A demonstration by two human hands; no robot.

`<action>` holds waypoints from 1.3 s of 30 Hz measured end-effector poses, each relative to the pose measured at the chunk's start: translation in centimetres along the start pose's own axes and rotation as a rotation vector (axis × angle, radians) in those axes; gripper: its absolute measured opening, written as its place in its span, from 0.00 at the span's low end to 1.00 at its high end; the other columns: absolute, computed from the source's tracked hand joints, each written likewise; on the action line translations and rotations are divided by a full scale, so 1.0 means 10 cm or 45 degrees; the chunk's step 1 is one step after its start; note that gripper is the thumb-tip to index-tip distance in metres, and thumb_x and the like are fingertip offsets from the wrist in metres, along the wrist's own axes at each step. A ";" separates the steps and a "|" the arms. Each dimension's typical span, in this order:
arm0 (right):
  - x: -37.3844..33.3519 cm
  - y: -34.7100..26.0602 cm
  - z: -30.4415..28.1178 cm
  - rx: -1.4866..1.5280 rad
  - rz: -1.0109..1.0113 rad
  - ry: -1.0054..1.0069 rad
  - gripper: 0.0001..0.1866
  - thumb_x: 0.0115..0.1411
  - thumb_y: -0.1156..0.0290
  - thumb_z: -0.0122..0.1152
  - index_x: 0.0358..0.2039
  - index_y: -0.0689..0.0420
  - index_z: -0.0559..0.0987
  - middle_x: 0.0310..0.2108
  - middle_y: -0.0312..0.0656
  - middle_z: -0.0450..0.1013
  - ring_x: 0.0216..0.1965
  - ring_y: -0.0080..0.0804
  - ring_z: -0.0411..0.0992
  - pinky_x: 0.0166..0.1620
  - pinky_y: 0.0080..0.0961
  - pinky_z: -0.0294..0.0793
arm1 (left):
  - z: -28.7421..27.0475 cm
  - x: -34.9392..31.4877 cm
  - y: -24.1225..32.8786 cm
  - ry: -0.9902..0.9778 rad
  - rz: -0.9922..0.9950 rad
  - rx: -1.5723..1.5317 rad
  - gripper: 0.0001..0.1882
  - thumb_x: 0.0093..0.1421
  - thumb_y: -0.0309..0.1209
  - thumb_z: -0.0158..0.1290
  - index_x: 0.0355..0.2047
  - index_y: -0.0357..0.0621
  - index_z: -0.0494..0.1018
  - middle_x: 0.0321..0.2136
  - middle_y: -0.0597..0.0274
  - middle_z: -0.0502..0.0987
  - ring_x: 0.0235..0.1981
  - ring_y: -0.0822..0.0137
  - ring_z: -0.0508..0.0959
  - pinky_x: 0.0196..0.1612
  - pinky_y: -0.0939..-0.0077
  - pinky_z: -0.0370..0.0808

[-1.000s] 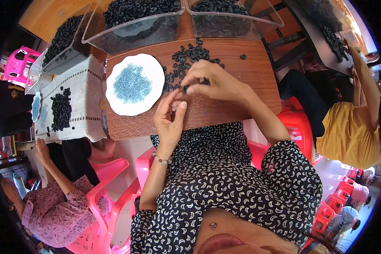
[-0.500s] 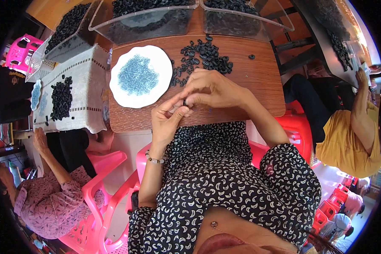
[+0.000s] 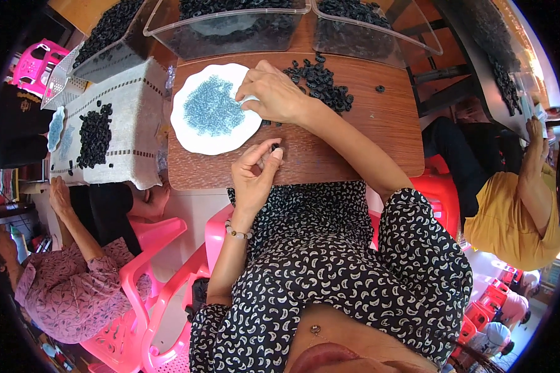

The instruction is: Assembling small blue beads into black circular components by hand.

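My left hand (image 3: 255, 168) is closed in front of the plate, near the table's front edge, pinching a small black ring-like piece (image 3: 275, 148) between thumb and forefinger. Over the right rim of a white scalloped plate (image 3: 230, 143) reaches my right hand (image 3: 270, 93), its fingertips drawn together at the edge of the bluish clear beads (image 3: 213, 105). Whatever those fingertips hold is too small to make out. Behind my right hand lies a loose heap of black pieces (image 3: 323, 84), partly hidden by the hand and wrist.
Clear plastic bins (image 3: 230, 43) of black pieces line the table's far side. One stray piece (image 3: 379, 89) lies at the right on the brown tabletop (image 3: 379, 137). To the left, a person sits at a cloth-covered table (image 3: 134, 137); another, in yellow, sits at the right.
My right hand has left my left hand and moved up and left to the plate's beads. My left hand keeps the black piece pinched. The whole view has shifted slightly.
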State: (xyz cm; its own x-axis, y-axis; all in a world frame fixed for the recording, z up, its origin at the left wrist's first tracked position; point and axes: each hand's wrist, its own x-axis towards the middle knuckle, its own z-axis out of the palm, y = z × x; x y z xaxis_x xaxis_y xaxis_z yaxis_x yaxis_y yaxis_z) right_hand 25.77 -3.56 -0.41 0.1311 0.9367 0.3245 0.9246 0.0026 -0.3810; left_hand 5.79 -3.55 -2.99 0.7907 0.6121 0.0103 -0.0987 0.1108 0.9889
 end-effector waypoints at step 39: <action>0.03 -0.16 -0.29 1.500 0.459 0.029 0.14 0.63 0.62 0.69 0.39 0.62 0.85 0.37 0.39 0.82 0.40 0.20 0.76 0.48 0.22 0.74 | -0.48 0.72 0.53 0.199 0.281 0.191 0.13 0.71 0.33 0.53 0.50 0.36 0.76 0.31 0.66 0.79 0.29 0.79 0.75 0.32 0.84 0.72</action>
State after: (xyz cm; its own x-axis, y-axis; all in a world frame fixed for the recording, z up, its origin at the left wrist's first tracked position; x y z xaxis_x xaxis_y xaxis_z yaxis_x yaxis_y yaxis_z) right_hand 25.38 -4.30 2.83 0.3290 0.9430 0.0497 -0.0514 0.0705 -0.9962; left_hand 8.04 5.24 1.59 0.6564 0.7228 0.2161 -0.1584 -0.1480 0.9762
